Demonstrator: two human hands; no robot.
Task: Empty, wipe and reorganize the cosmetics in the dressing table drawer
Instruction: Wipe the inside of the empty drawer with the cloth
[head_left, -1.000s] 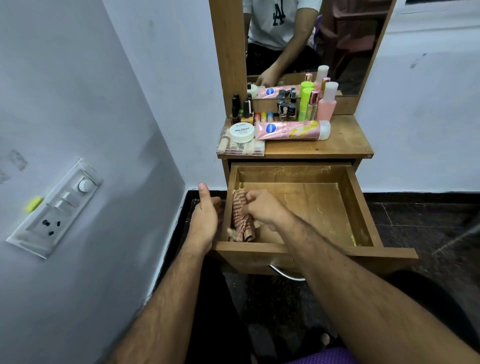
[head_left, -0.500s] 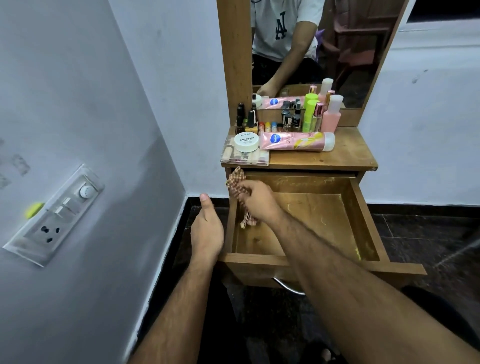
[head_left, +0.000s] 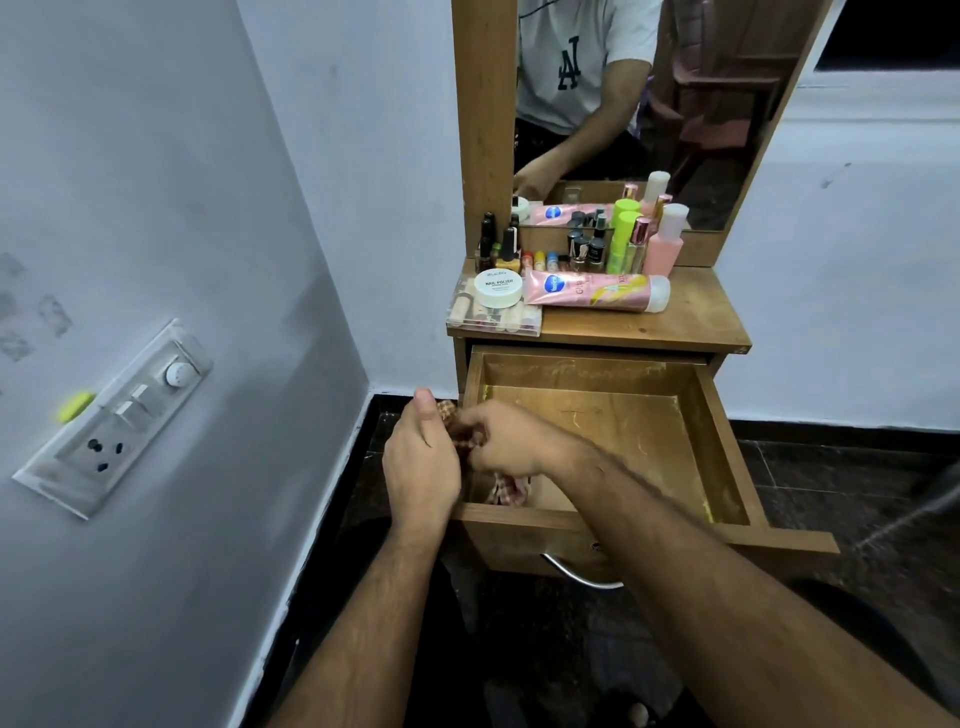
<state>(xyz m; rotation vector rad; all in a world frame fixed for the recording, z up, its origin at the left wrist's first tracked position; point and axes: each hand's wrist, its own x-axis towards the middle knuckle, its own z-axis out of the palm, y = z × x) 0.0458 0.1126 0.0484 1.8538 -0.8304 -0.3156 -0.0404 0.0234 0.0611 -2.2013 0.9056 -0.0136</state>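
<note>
Right now both hands are bunching the red-and-cream checked cloth (head_left: 506, 486) at the open wooden drawer's (head_left: 722, 457) left wall. Right hand (head_left: 506, 441) fingers are curling round it; left hand (head_left: 421, 462) is pressing beside, its fingers hidden, grip unclear.

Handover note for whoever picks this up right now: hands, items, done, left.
Right hand: grips the checked cloth at the drawer's left wall.
Left hand: at the same corner, thumb up, against the cloth; its fingers are hidden, so its grip cannot be told.
Drawer: pulled open, holding only the cloth.
Cosmetics: all on the tabletop: white jar on the clear case, pink tube lying flat, bottles standing by the mirror.
Done: drawer emptied.
Left: finish wiping if needed, then put the cosmetics back in order.
</note>
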